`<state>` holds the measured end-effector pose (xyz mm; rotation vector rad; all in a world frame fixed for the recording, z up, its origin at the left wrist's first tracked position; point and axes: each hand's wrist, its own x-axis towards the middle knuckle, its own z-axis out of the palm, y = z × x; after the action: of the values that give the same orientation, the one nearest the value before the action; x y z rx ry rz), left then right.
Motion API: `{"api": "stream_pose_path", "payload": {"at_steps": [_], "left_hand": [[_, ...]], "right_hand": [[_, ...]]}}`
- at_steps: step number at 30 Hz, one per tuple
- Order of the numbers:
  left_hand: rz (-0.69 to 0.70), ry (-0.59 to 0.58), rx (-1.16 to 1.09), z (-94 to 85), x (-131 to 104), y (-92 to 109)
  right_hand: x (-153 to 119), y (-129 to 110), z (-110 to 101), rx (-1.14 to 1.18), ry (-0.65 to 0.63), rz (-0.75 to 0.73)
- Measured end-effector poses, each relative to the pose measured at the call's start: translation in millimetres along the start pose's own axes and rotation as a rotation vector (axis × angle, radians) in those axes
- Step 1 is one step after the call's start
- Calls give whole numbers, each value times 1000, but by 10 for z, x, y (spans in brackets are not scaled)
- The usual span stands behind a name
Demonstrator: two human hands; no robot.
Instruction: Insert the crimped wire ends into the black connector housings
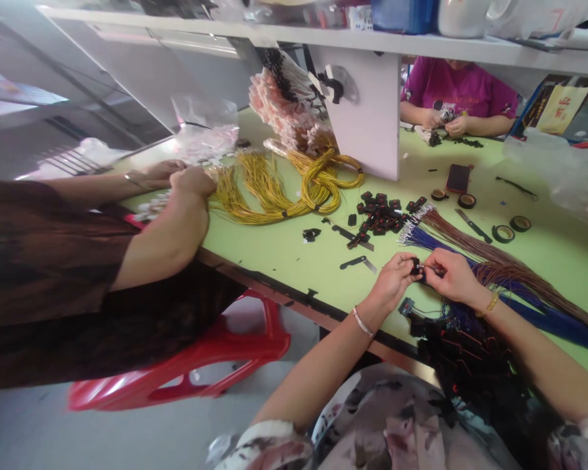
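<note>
My left hand [396, 277] pinches a small black connector housing [415, 266] at its fingertips. Just right of it, my right hand [448, 274] is closed on a thin wire, its end at the housing; whether it is inside I cannot tell. Beyond my hands lie a bundle of blue wires [424, 241] and a bundle of brown wires [451, 228], both with metal terminals at their ends. Farther back is a pile of black connector housings [379, 219]. Close to my body, a heap of black housings with wires [470, 346] lies partly under my right forearm.
A co-worker's hands [191, 176] are at the left by yellow wire bundles [274, 202]. Another person [458, 98] sits across the table. Knives [473, 225] and tape rolls [503, 234] lie on the green tabletop. A shelf [274, 34] spans above; a red stool [215, 359] stands below.
</note>
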<state>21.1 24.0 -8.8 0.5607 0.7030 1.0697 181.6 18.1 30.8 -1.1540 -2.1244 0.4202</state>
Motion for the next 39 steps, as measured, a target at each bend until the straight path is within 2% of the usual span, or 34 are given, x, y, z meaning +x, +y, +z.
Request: {"api": "stream_pose_path", "payload": {"at_steps": [5,7,12,18,20,22,24,27,30,37,39], "left_hand": [[-8,29,37,6,-19,-22],[-18,48,68,13,-26,-26],[-7,94,75,40,-29,-24],[18,117,129,75,-32,-38],[15,109,135,86,-29,-33],[10,100,136,96,-25,-23],[5,92,138,101,-26,-11],[5,90,146,94,-39,6],[4,84,164,73,-56,16],[-5,60,155,54,-43,6],[-1,58,150,57,-42,-1]], "right_hand": [[-2,-2,38,-189,-31,-158],[3,5,42,-204,-52,-175],[-5,10,42,-105,-94,-51],[-5,-9,41,-138,-130,43],[97,59,-28,-52,-144,81],[274,198,-96,6,-92,155],[494,386,-117,-75,-36,261],[782,652,-44,-265,-111,398],[909,802,53,-406,-177,479],[816,889,2,-530,-158,380],[809,870,-32,-495,-134,341]]}}
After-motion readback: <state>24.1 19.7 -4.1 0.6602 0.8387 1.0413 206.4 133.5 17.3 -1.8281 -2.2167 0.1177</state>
